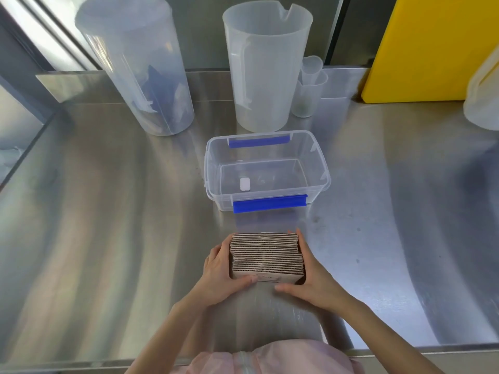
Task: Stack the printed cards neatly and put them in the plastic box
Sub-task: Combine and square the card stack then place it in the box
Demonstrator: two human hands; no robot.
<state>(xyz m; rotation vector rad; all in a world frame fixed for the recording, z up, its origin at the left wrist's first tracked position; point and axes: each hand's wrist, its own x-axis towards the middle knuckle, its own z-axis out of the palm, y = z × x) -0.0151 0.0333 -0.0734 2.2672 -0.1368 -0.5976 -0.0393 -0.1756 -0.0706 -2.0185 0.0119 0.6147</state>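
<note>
On the steel bench (108, 238) stand two tall clear jugs (266, 68), then one open plastic box (266, 171) with two blue clips. Nearest the person, one stack of cards (267, 255) stands on edge, the left hand (221, 273) and right hand (313, 282) each in a closed grip on its sides.

1. The print on the front card of the brown cardboard card stack (267, 255) is too small and blurred to read; fingers cover part of it.
2. The stack's left and right sides are hidden behind the left hand (224, 271) and right hand (310, 279).
3. The yellow plastic board (432, 49) at the steel counter's (108, 238) far right is cut off by the top edge.
4. A pale plastic container (483, 98) is cut off by the right edge.
5. Blue and white contents inside the lidded clear plastic pitcher (135, 63) are too blurred to identify.
</note>
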